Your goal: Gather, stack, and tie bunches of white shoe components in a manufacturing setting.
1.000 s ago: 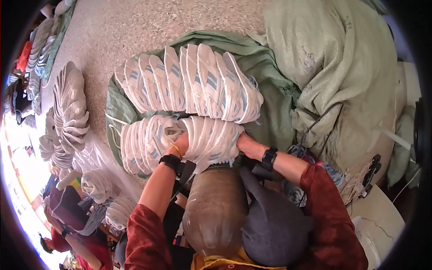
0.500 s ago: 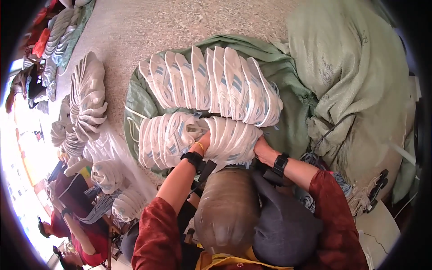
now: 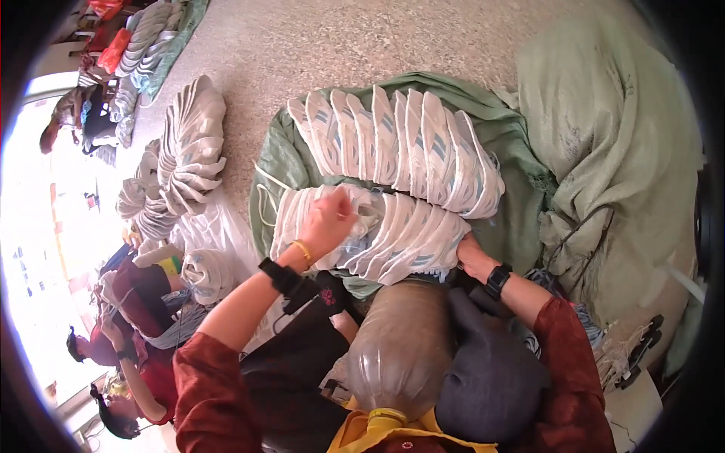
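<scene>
Two rows of folded white sacks with blue markings lie on a green cloth bag. The far row curves across the bag's top. The near row sits just in front of me. My left hand rests on top of the near row, fingers curled into the sacks. My right hand presses the right end of that row from below, partly hidden. Both wrists carry dark bands, and my sleeves are dark red.
A big pale green stuffed sack fills the right side. More bundles of white sacks lie on the speckled floor at left. Another person in red crouches at lower left. A dark and brown covered shape fills the foreground.
The view has shifted so the sack rows sit further right and lower. My left hand has risen from the near row's front edge onto its top. My right hand stays at the row's right end.
</scene>
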The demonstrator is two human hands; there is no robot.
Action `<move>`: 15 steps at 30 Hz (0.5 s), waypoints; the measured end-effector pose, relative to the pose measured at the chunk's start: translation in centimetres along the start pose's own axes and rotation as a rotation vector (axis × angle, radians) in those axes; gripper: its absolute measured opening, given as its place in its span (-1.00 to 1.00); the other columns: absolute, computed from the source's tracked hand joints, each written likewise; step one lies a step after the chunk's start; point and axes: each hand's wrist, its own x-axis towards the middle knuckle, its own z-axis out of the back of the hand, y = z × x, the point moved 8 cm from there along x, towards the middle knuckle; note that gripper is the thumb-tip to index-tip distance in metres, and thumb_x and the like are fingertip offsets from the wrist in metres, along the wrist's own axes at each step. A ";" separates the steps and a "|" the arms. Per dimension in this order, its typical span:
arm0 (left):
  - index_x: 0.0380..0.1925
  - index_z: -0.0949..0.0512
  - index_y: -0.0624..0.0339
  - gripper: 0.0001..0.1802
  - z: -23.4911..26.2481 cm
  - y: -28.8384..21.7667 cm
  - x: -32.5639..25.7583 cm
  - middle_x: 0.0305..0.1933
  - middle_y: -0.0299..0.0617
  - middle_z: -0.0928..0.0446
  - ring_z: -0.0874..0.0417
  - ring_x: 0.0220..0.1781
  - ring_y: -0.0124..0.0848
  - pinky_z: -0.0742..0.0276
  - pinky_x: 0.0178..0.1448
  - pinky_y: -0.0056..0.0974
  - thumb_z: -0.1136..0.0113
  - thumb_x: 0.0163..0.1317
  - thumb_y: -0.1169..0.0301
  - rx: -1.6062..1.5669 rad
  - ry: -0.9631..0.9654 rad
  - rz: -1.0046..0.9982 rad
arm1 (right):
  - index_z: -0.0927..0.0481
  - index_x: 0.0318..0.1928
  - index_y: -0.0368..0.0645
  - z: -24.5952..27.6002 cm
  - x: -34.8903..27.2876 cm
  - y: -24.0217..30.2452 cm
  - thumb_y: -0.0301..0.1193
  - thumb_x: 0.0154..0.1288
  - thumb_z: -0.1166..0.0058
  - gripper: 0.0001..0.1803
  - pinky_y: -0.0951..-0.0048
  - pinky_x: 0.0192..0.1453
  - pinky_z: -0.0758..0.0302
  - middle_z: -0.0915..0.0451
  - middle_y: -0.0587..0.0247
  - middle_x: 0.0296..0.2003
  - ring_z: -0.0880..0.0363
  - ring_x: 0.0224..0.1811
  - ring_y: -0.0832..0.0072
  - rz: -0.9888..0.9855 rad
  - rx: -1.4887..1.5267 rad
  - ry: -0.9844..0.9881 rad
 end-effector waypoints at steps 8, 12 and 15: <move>0.13 -0.21 0.36 0.12 6.5 9.4 -2.6 0.10 0.25 -0.34 -0.32 0.25 0.13 -0.22 0.39 0.02 -0.55 -0.26 -0.17 0.317 -0.334 0.372 | -0.26 0.39 -0.22 -1.2 1.3 -0.7 -0.43 0.49 0.02 -0.48 0.31 0.39 -0.38 -0.37 0.22 0.34 -0.38 0.33 0.40 0.099 -0.003 0.126; 0.09 -0.29 0.28 -0.04 4.3 2.5 -1.8 0.01 0.09 -0.42 -0.39 0.17 0.00 -0.30 0.29 -0.03 -0.55 -0.19 -0.07 0.337 -0.307 -0.068 | -0.26 0.39 -0.21 0.4 1.1 -1.2 -0.46 0.48 0.02 -0.48 0.32 0.38 -0.38 -0.37 0.21 0.34 -0.38 0.33 0.41 0.068 -0.008 0.084; 0.06 -0.31 0.24 -0.14 2.6 2.1 -0.8 -0.01 0.04 -0.43 -0.42 0.11 0.00 -0.32 0.24 -0.02 -0.56 -0.19 0.12 0.165 -0.316 -0.089 | -0.26 0.39 -0.21 -1.2 0.4 -0.2 -0.47 0.46 -0.01 -0.47 0.32 0.38 -0.39 -0.38 0.20 0.33 -0.39 0.32 0.41 0.057 -0.001 0.077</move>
